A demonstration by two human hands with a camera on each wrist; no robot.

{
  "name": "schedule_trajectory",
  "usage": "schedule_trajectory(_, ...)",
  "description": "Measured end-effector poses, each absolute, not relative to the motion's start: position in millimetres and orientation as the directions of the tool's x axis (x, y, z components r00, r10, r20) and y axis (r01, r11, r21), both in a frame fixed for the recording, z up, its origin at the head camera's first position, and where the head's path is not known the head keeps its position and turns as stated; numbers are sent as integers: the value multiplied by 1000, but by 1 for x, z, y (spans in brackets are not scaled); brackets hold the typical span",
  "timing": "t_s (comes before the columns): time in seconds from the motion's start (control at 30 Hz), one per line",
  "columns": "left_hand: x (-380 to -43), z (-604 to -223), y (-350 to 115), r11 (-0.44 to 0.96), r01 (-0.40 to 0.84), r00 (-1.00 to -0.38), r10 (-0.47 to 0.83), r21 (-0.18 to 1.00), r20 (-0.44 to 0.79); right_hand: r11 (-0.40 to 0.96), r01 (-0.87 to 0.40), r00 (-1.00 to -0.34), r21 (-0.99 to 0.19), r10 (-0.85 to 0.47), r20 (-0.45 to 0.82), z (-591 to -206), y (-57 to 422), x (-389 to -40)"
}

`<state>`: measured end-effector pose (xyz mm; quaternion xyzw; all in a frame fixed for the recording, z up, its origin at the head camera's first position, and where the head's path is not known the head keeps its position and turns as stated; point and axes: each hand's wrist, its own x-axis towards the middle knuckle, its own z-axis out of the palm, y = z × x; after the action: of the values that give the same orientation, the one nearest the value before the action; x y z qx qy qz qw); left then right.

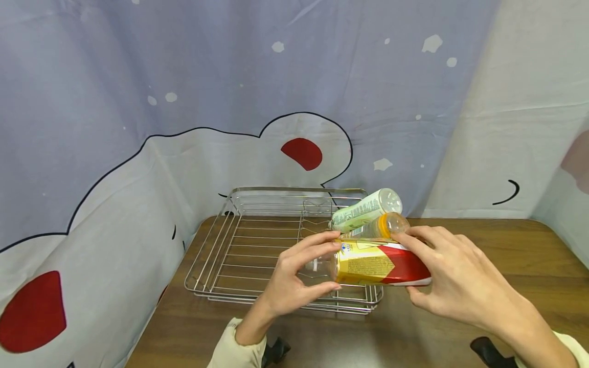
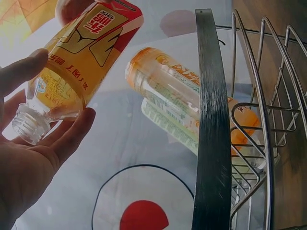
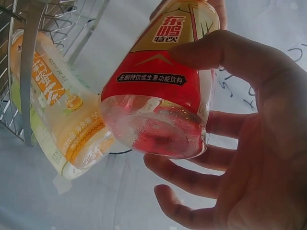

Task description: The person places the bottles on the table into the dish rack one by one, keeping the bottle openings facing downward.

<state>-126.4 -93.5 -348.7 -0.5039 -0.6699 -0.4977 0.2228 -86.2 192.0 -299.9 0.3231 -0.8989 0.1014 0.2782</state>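
Both hands hold an empty plastic drink bottle (image 1: pixel 382 263) with a yellow and red label, lying sideways above the front right of a wire rack (image 1: pixel 244 296). My left hand (image 1: pixel 299 271) has its fingers and thumb around the neck end. At the base end, my right hand (image 1: pixel 460 276) grips the red part between thumb and fingers. In the left wrist view the bottle's clear, capless neck (image 2: pixel 31 124) shows by the palm. Behind it, an orange-labelled bottle (image 3: pixel 60 96) and a pale green bottle (image 1: pixel 368 210) lean tilted in the rack's right side.
The wire rack stands on a brown wooden table (image 1: pixel 184 337), its left part showing bare rods. Wavy wire dividers (image 1: pixel 315 217) rise inside it. A patterned curtain (image 1: pixel 207 66) hangs close behind and along the left.
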Motion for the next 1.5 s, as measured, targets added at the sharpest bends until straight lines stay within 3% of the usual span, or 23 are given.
schedule_trajectory(0.4, -129, -355, -95, -54, 887, -396, 421, 459, 816, 775, -631, -654, -25, -515, 554, -300, 195, -84)
schedule_trajectory(0.63, -127, -358, -97, -147, 833, -443, 403, 534, 801, 751, -647, -674, -134, -482, 560, -301, 201, -80)
schedule_trajectory(0.73, -126, -358, -99, -163, 818, -458, 397, 552, 796, 700, -676, -680, -231, -471, 562, -304, 204, -80)
schedule_trajectory(0.93, -124, -360, -100, -220, 775, -492, 378, 593, 784, 457, -781, -613, -425, -435, 659, -315, 209, -85)
schedule_trajectory(1.1, -123, -363, -100, -289, 711, -541, 360, 642, 761, 147, -815, -568, -561, -394, 723, -327, 207, -87)
schedule_trajectory(1.27, -122, -369, -98, -372, 646, -574, 338, 666, 746, -135, -783, -530, -607, -365, 765, -340, 202, -89)
schedule_trajectory(1.5, -120, -384, -89, -518, 536, -602, 319, 667, 732, -357, -704, -513, -614, -341, 788, -351, 196, -92)
